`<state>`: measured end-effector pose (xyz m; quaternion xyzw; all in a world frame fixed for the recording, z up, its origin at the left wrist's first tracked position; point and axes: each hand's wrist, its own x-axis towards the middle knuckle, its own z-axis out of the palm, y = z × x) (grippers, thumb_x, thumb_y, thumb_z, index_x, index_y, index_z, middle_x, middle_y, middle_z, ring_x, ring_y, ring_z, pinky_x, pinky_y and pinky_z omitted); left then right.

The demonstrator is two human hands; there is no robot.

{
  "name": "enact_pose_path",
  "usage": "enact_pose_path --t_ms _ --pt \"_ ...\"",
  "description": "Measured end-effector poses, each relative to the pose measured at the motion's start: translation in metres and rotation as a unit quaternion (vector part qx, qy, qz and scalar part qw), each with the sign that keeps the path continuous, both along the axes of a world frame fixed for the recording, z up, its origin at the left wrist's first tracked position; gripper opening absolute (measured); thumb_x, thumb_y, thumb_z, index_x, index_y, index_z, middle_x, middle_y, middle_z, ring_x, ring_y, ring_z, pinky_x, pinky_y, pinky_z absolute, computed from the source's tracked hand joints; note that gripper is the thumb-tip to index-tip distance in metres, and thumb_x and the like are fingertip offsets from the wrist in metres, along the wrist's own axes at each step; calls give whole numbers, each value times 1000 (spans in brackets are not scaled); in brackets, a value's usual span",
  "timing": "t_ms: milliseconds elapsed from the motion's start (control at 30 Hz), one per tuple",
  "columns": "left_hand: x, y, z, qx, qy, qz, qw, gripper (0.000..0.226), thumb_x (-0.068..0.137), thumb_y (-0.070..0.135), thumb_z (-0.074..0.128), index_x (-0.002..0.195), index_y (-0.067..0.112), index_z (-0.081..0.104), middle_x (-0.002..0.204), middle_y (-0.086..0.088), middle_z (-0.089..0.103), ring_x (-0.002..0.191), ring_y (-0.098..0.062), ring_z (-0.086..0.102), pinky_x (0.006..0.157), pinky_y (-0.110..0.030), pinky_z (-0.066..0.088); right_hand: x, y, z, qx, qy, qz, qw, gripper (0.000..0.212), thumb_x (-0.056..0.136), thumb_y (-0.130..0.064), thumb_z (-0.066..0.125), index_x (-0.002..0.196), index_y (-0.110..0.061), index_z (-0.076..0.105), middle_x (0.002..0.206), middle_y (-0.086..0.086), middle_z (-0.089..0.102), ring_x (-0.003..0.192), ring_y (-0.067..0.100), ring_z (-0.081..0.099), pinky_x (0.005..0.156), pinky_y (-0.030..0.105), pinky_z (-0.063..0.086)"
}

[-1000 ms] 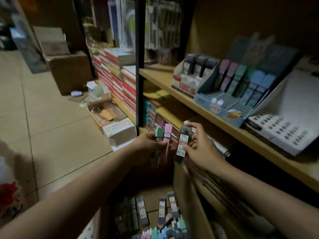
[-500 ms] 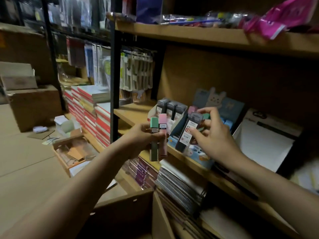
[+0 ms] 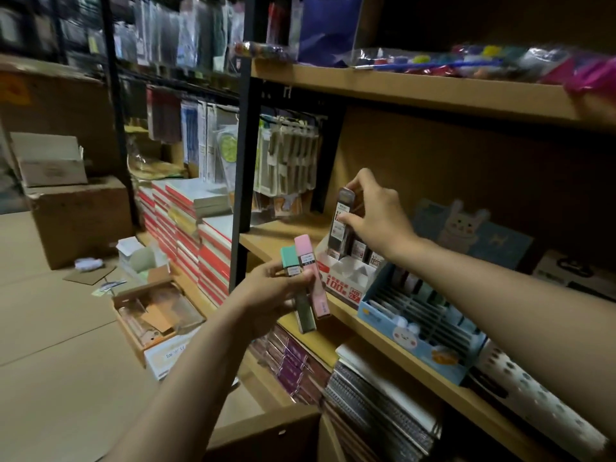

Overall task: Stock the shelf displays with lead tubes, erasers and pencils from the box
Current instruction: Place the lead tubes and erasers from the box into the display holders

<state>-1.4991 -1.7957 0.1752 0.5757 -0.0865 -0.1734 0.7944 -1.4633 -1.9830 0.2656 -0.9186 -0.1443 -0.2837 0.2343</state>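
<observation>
The right hand (image 3: 376, 211) was reached over the middle shelf (image 3: 286, 235) and pinched a dark lead tube (image 3: 341, 221) between thumb and fingers, near the tube's upper half. The tube stood nearly upright, its lower end at the back of the white display (image 3: 343, 278), beside other dark tubes (image 3: 361, 250) already seated there; whether it was fully seated could not be told. The left hand (image 3: 270, 291) was held lower, in front of the shelf edge, fingers curled round two tubes side by side: a green tube (image 3: 289, 258) and a pink tube (image 3: 305, 251), caps up, their lower ends hanging below the hand. The white display stood on the shelf just left of a blue display (image 3: 423, 321) with a rabbit face on its front, its slots partly filled with pastel tubes. The box (image 3: 266, 431) showed only as a cardboard edge at the bottom of the view, between the forearms; its contents were out of sight. Spiral notebooks (image 3: 376, 405) lay stacked on the shelf below. Red-edged book stacks (image 3: 186, 228) stood to the left of the black upright (image 3: 241, 161).
</observation>
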Motion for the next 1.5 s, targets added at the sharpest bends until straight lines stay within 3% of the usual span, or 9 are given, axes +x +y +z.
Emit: enact_pose_path --t_ms 167,333,467,700,900,967,1100,1267,1500 --pt "6 3 -5 -36 14 16 999 17 90 5 59 105 11 65 92 -7 76 89 -19 73 74 -34 56 25 3 -17 -65 13 -42 997 40 81 -13 78 105 -19 47 100 4 64 90 20 63 77 40 58" --pt "6 -3 -9 -20 -1 14 1000 16 91 6 59 104 13 65 94 -6 75 91 -20 72 77 -35 57 33 0 -29 -97 15 -61 993 39 80 -19 79 104 -21 48 99 2 65 90 21 64 76 40 57" --pt "6 -8 -9 -15 0 14 1000 16 91 6 60 104 13 65 96 -7 74 94 -22 71 87 -42 56 33 -3 -38 -169 -30 -109 979 38 79 -28 79 104 -19 51 100 2 65 94 24 61 86 40 46" --pt "3 -14 -9 -15 5 10 1000 17 91 5 60 105 13 65 97 -8 74 94 -21 71 86 -40 56 28 -6 -50 -218 -48 -142 964 35 81 -36 75 109 -19 62 110 2 50 102 21 51 90 39 37" --pt "-3 -24 -9 -4 -2 9 1000 21 92 3 58 113 6 62 107 -12 70 97 -24 69 83 -38 57 -2 -19 -37 -84 -32 -98 991 36 90 -20 65 125 -22 60 113 0 50 102 15 53 91 33 43" --pt "-6 -29 -9 8 -18 1 1000 22 91 5 59 112 7 63 106 -11 71 98 -23 69 82 -36 57 -22 -25 -35 3 20 -28 999 24 91 -20 64 114 -27 63 105 -8 56 90 2 57 81 22 52" --pt "-14 -47 -7 26 -56 -46 997 19 90 9 61 108 13 67 97 -4 75 92 -18 72 71 -27 59 -61 -33 -39 91 144 52 984 35 88 -33 69 121 -34 59 103 -12 65 88 5 66 78 28 58" --pt "-26 -74 -11 64 -105 -96 988 20 94 16 58 111 15 67 104 -7 73 99 -23 70 86 -40 56 -89 -55 -43 106 146 5 984 39 79 -16 78 110 -35 63 103 -13 67 88 1 66 78 22 57" --pt "-29 -95 -18 33 -60 -82 994 26 105 30 33 122 20 50 110 -9 56 90 -18 59 70 -28 52 -104 -124 16 150 74 -82 983 34 80 -8 77 93 -33 57 94 -9 64 89 11 67 79 31 58"
